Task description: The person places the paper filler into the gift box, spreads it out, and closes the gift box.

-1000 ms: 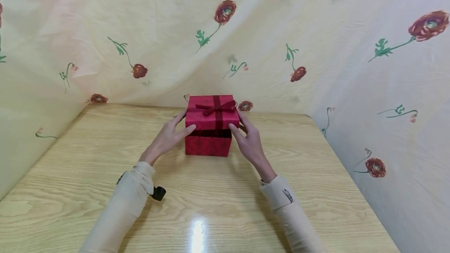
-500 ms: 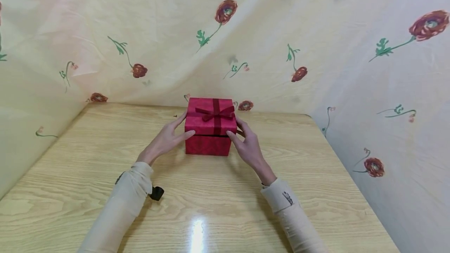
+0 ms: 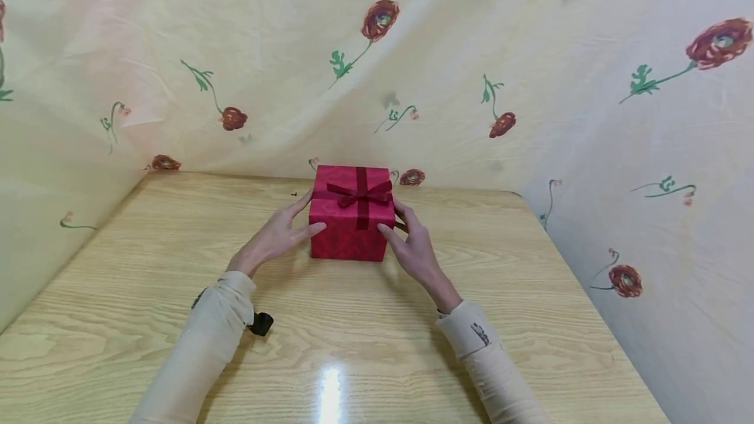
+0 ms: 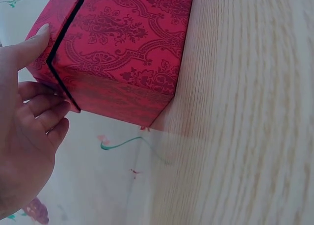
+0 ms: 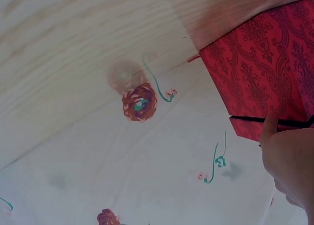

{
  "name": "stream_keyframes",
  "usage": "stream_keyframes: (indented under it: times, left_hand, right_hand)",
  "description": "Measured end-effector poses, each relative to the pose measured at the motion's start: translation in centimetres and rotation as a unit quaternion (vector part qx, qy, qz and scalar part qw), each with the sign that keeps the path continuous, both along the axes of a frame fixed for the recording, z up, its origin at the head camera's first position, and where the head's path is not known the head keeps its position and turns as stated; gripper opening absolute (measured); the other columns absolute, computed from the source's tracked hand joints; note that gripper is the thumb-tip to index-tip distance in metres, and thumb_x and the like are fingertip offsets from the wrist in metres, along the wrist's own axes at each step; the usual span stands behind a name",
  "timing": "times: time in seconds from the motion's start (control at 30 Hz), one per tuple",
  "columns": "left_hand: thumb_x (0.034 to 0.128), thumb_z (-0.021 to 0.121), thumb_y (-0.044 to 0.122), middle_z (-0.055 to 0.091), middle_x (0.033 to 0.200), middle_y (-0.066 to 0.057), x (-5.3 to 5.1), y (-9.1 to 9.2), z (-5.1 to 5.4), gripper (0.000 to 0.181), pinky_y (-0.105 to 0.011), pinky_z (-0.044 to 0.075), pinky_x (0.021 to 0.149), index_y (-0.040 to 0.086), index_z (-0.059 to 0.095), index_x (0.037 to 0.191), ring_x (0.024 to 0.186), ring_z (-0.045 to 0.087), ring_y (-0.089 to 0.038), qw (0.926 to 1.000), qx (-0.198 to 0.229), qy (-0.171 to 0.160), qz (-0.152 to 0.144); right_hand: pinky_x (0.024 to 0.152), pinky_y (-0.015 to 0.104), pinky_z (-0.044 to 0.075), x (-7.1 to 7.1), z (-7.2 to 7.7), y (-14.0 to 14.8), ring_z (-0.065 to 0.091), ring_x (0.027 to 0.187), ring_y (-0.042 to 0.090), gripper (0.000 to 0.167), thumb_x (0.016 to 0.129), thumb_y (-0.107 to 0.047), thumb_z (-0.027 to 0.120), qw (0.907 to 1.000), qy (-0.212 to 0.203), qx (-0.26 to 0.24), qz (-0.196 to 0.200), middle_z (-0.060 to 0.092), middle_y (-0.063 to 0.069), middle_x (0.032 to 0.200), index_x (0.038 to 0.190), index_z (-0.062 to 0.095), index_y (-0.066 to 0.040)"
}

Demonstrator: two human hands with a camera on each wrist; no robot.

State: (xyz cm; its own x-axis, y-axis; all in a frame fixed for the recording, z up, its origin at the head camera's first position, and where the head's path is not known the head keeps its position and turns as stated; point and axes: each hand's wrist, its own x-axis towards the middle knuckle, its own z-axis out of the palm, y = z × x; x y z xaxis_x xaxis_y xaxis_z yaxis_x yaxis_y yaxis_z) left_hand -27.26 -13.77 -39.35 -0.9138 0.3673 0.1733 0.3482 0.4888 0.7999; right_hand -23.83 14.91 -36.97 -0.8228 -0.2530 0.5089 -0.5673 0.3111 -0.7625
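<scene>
A red gift box [image 3: 347, 247] with a damask pattern stands near the back of the table. Its lid [image 3: 336, 178], tied with a dark red ribbon bow [image 3: 360, 195], sits over the top of the box. My left hand [image 3: 273, 241] holds the lid's left side, thumb at the front edge and fingers along the side. At the opposite side my right hand [image 3: 417, 250] grips the lid in the same way. In the left wrist view a dark line [image 4: 61, 38] runs along the lid's edge against the box wall [image 4: 132, 38]. The inside is hidden.
The light wood-grain table [image 3: 353, 319] stretches around the box. Behind it hangs a cream cloth [image 3: 283, 84] with red flowers, which also covers the sides. A small black object [image 3: 262, 324] shows beside the left sleeve.
Both hands have lowered the lid onto the box. A second ago the lid was raised with a dark opening below it; now that opening is covered in the head view.
</scene>
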Motion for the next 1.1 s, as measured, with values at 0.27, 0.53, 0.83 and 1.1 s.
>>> stream_keyframes:
  times: [0.27, 0.53, 0.83, 1.1]
  left_hand:
    - [0.1006, 0.063, 0.053, 0.021, 0.168, -0.016, 0.0, -0.1, -0.1, 0.091, -0.061, 0.024, 0.119, 0.016, 0.015, 0.167, 0.153, 0.021, -0.04, 0.9999, -0.008, 0.007, -0.003]
    - [0.1018, 0.063, 0.049, 0.025, 0.166, -0.022, -0.1, -0.2, -0.5, 0.089, -0.058, 0.027, 0.118, 0.014, 0.015, 0.167, 0.145, 0.035, -0.036, 0.9999, -0.009, 0.006, -0.01]
    - [0.1011, 0.064, 0.05, 0.041, 0.153, -0.031, 0.0, -0.2, -0.6, 0.09, -0.056, 0.034, 0.114, 0.015, 0.015, 0.167, 0.115, 0.05, -0.037, 0.9998, -0.016, -0.007, -0.012]
    - [0.1016, 0.063, 0.051, 0.015, 0.168, -0.021, -0.1, -0.2, -0.8, 0.09, -0.06, 0.028, 0.117, 0.013, 0.014, 0.167, 0.149, 0.028, -0.04, 0.9995, -0.03, -0.01, -0.01]
  right_hand:
    - [0.104, 0.059, 0.046, 0.1, -0.2, -0.1, 0.05, 0.133, 0.049, 0.054, 0.099, 0.008, 0.063, 1.0, -0.003, 0.007, 0.001, 0.05, 0.036, 0.144, 0.146, 0.04, 0.02]
    - [0.104, 0.059, 0.046, 0.3, -0.3, -0.3, 0.05, 0.133, 0.048, 0.052, 0.1, 0.008, 0.063, 0.9999, -0.007, 0.012, -0.004, 0.05, 0.036, 0.144, 0.145, 0.04, 0.02]
    - [0.104, 0.058, 0.046, -1.8, -3.4, 0.6, 0.049, 0.135, 0.047, 0.057, 0.1, 0.006, 0.064, 0.9996, -0.009, 0.027, -0.008, 0.049, 0.034, 0.147, 0.149, 0.037, 0.017]
    - [0.103, 0.053, 0.049, -2.2, -4.3, 1.0, 0.054, 0.133, 0.039, 0.058, 0.101, -0.005, 0.068, 0.9993, -0.016, 0.031, -0.011, 0.053, 0.025, 0.147, 0.151, 0.042, 0.008]
